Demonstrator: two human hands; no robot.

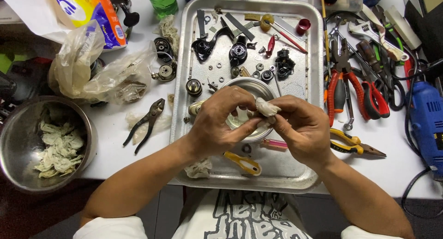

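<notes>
At twelve o'clock small parts (240,52) crowd my tray (295,170); pliers (344,77) block three; bare tray floor lies open at six.

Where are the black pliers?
In the head view, the black pliers lie on the white table, left of the metal tray, between it and the steel bowl.

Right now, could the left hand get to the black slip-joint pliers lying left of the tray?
Probably yes. The black pliers lie bare on the white table just outside the tray, close to the left hand, nothing over them. But that hand is busy, pinching something small with the right hand.
</notes>
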